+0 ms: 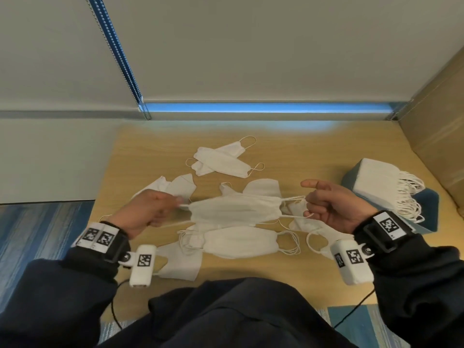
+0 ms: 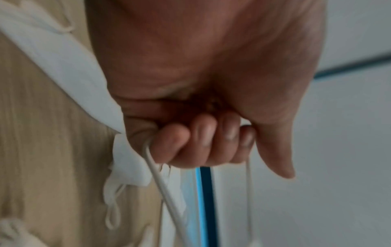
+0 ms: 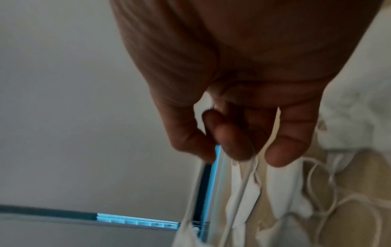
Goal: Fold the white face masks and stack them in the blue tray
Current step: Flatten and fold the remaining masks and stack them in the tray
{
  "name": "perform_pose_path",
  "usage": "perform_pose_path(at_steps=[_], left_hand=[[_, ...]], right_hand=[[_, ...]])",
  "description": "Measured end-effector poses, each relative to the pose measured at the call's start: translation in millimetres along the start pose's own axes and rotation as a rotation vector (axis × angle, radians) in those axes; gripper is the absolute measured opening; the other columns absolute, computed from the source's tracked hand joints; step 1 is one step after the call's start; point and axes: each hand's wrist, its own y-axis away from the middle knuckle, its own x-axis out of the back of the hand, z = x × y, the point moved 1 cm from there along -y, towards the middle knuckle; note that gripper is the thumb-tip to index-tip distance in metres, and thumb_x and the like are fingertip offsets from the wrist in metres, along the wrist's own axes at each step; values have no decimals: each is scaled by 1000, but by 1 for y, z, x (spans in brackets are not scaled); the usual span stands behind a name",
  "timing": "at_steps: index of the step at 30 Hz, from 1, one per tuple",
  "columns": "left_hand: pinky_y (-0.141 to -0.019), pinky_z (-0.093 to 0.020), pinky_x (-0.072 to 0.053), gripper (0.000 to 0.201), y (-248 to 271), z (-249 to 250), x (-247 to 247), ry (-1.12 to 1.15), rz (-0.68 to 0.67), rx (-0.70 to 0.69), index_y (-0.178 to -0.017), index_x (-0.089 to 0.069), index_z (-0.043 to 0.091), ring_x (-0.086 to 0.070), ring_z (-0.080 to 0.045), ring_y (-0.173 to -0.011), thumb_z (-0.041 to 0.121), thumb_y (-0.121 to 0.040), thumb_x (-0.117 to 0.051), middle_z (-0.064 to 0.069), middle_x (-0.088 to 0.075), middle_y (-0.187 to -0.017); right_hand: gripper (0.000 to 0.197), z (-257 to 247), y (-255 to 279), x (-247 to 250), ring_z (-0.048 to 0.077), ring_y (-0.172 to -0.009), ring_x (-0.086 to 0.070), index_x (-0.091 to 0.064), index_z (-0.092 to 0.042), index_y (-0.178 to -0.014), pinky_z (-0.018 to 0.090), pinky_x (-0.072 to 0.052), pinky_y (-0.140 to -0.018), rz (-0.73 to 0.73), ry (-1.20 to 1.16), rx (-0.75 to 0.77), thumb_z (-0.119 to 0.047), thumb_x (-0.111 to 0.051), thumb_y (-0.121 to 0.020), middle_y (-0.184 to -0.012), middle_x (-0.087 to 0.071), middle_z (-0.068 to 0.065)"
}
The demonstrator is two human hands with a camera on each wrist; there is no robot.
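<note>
Here, above the middle of the wooden bench (image 1: 313,151), hold one white face mask (image 1: 234,210) stretched flat between both hands. Left hand (image 1: 148,209) with fingers (image 2: 190,142) curled tight around the mask's left ear loop (image 2: 160,183); right hand (image 1: 334,207) with fingers (image 3: 232,138) hooked through the right ear loop (image 1: 292,198), forefinger pointing out toward the left. Under the held mask, more loose masks (image 1: 241,242) scattered over the bench middle and near edge, some opened, some creased. Toward the far edge, two folded masks (image 1: 221,162) crossed over one another. At the right edge, the blue tray (image 1: 426,199) with a stack of folded masks (image 1: 376,182) standing in it, ear loops spilling over toward the near side. Against the right edge, beyond the tray, a cardboard box (image 1: 437,121).
</note>
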Motion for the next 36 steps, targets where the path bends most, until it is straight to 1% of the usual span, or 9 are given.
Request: perform_pose_path(at_steps=[3, 6, 8, 11, 14, 21, 25, 29, 36], left_hand=[[-53, -25, -45, 51, 0, 0, 21, 501, 25, -27, -56, -58, 24, -36, -14, -49, 55, -49, -98, 6, -33, -53], [-91, -38, -56, 39, -1, -13, 29, 810, -33, -125, -60, -57, 23, -51, -14, -56, 36, -65, -93, 6, -38, -50], [-80, -37, -61, 37, -1, -25, 22, 850, -105, -127, -66, -53, 21, -46, -10, -49, 29, -73, -88, 8, -36, -48], [-62, -32, -58, 39, 2, -42, 2, 598, -128, -25, -65, -58, 18, -38, -9, -43, 32, -67, -95, 6, -36, -51], [-71, -34, -61, 38, 7, -53, -21, 382, -124, 126, -82, -79, 11, -47, -11, -53, 31, -57, -99, 1, -49, -60], [-92, -43, -59, 22, 9, -68, -34, 197, 33, 249, -110, -76, 4, -69, -19, -75, 4, -88, -73, -13, -70, -85], [-90, -39, -57, 16, 13, -59, -32, -108, 7, 181, -109, -75, 13, -73, -20, -89, 13, -93, -72, -12, -77, -90], [-83, -22, -52, 17, 8, -45, -27, -558, 171, 9, -102, -73, 31, -67, 0, -92, 32, -86, -79, 13, -74, -94], [-88, -33, -55, 19, -33, -27, -58, -834, 136, -200, -112, -72, 23, -66, -10, -95, 26, -94, -68, 8, -70, -104]], right_hand=[[35, 2, 1, 15, 14, -49, -45, -61, -10, -116, 30, -58, -54, 9, 171, 2, 14, -49, -94, -58, -48, 2], [22, 14, -3, 24, 17, -48, -48, -67, -9, -101, 28, -50, -45, 112, 305, -11, 9, -58, -93, -62, -50, 7], [16, 27, -6, 24, 18, -45, -50, -67, -10, -93, 24, -43, -40, 163, 343, -32, 5, -62, -92, -61, -49, 8], [11, 49, -11, 20, 19, -44, -53, -67, -8, -93, 22, -42, -37, 218, 411, -49, 3, -65, -90, -60, -55, 8], [9, 68, -16, 20, 20, -44, -53, -66, -4, -97, 23, -42, -38, 283, 483, -58, 2, -65, -90, -62, -59, 9], [19, 90, -16, 21, 20, -55, -64, -67, 1, -108, 35, -60, -51, 245, 577, -73, 0, -70, -90, -73, -64, 14], [15, 89, -16, 15, 21, -73, -68, -71, -8, -101, 42, -62, -65, 230, 696, -10, -9, -76, -87, -86, -70, 9], [31, 75, -12, -2, 11, -100, -60, -69, -27, -103, 26, -41, -80, 244, 1187, 325, -35, -85, -79, -108, -62, -9], [96, 93, -33, -59, 24, -139, -39, -40, -25, -151, 38, -33, -116, -244, 1639, 326, -54, -84, -71, -154, -41, 1]])
